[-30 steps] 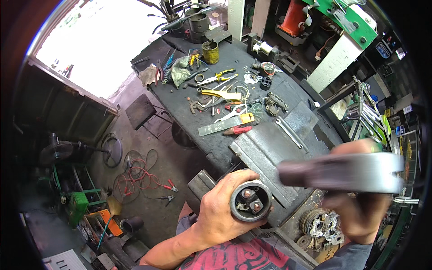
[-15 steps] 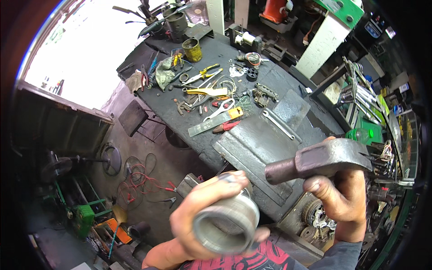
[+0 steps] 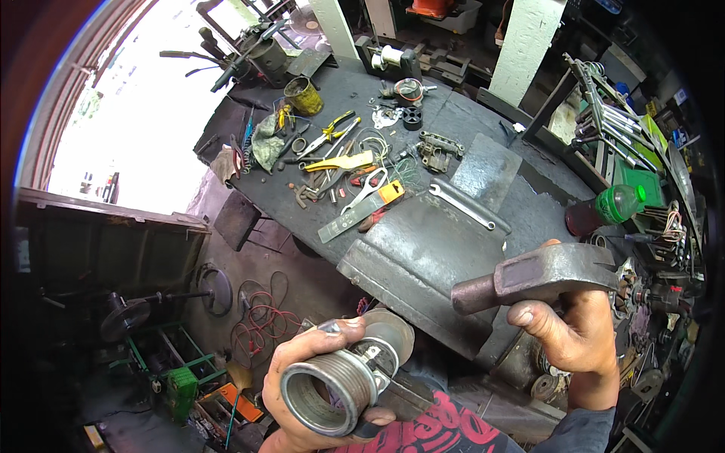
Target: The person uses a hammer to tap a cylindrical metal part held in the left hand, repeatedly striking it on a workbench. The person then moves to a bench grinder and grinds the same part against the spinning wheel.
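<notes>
My left hand (image 3: 298, 359) grips a cylindrical steel part (image 3: 325, 392) with a ribbed outer band, its hollow end tilted toward me and a wider rim at the far end. My right hand (image 3: 570, 340), to the right of that part, holds a dark claw hammer (image 3: 540, 275) by the head, which lies sideways with its round face pointing left. Behind both hands is a worn steel plate (image 3: 419, 264) on the workbench, with a combination wrench (image 3: 461, 205) resting along its far side.
The dark bench (image 3: 340, 241) carries pliers (image 3: 336, 128), scattered tools and a yellow can (image 3: 302, 94). At right stand a green-capped bottle (image 3: 612, 204) and a tool rack (image 3: 612, 136). White posts (image 3: 513, 68) rise behind. At lower left are red cables (image 3: 257, 325) and stands (image 3: 124, 317).
The cylinder in my left hand has turned from showing its inner terminals to showing its hollow end, and moved left and down. The hammer has stopped blurring and sits slightly lower left.
</notes>
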Demonstrator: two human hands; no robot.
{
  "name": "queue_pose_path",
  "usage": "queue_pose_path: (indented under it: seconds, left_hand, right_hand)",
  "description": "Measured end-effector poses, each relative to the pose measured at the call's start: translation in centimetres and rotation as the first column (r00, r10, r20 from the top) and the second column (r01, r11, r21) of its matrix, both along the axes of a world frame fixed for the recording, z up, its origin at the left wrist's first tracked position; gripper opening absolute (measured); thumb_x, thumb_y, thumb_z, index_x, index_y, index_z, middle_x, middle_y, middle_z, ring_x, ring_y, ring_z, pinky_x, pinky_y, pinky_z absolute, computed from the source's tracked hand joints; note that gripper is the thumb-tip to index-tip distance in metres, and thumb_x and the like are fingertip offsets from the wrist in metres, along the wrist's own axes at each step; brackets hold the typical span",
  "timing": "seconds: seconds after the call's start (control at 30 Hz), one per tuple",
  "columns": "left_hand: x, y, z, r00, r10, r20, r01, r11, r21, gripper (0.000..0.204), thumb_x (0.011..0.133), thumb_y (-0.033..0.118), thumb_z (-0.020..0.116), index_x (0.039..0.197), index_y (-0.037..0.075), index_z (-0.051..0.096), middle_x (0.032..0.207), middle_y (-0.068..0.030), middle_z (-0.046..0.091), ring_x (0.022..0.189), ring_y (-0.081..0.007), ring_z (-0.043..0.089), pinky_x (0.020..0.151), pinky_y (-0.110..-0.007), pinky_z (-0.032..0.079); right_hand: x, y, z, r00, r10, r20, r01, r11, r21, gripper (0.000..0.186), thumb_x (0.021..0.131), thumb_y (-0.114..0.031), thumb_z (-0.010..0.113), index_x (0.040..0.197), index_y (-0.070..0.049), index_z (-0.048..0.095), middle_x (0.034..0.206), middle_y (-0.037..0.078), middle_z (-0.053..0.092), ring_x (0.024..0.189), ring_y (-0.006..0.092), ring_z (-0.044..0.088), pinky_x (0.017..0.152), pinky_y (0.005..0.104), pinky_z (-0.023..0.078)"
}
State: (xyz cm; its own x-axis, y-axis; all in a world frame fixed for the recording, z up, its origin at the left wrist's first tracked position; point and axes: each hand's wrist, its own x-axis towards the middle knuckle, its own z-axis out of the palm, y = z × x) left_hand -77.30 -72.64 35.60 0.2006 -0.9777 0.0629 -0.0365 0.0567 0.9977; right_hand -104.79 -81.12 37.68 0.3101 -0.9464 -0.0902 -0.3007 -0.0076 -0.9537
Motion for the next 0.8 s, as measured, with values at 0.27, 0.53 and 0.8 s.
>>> queue_pose_path:
  seconds: [0.27,0.53,0.8]
  left_hand:
    - [0.3,0.1,-0.7,0.928,-0.136,0.347,0.153,0.988,-0.023,0.092,0.067,0.037,0.101,0.132,-0.003,0.05,0.124,-0.0196,0.066,0.119,-0.0284,0.066,0.109,-0.043,0.05]
    - [-0.4,0.1,-2.2,0.956,-0.071,0.284,0.084,0.996,-0.036,0.087,0.063,0.023,0.103,0.132,-0.003,0.058,0.124,-0.0187,0.07,0.115,-0.0263,0.071,0.101,-0.037,0.056]
    - [-0.2,0.6,-1.1,0.931,-0.089,0.354,0.066,0.995,0.076,0.085,0.06,0.015,0.099,0.133,0.0,0.059,0.121,-0.0137,0.072,0.109,-0.0245,0.073,0.095,-0.036,0.058]
  right_hand:
    - [0.6,-0.6,-0.9,0.998,-0.037,0.049,0.042,0.994,-0.106,0.039,0.083,-0.023,0.088,0.109,0.001,0.072,0.099,0.011,0.071,0.09,0.023,0.069,0.081,0.0335,0.054]
    - [2.1,-1.0,0.9,0.997,0.012,0.082,-0.009,0.999,-0.033,0.049,0.082,-0.026,0.09,0.112,0.004,0.067,0.107,0.011,0.067,0.096,0.0206,0.067,0.086,0.0332,0.053]
    - [5.8,-2.9,5.5,0.953,0.302,-0.042,-0.281,0.82,-0.499,0.062,0.07,-0.032,0.097,0.113,0.002,0.068,0.108,0.011,0.068,0.094,0.0215,0.068,0.082,0.035,0.054]
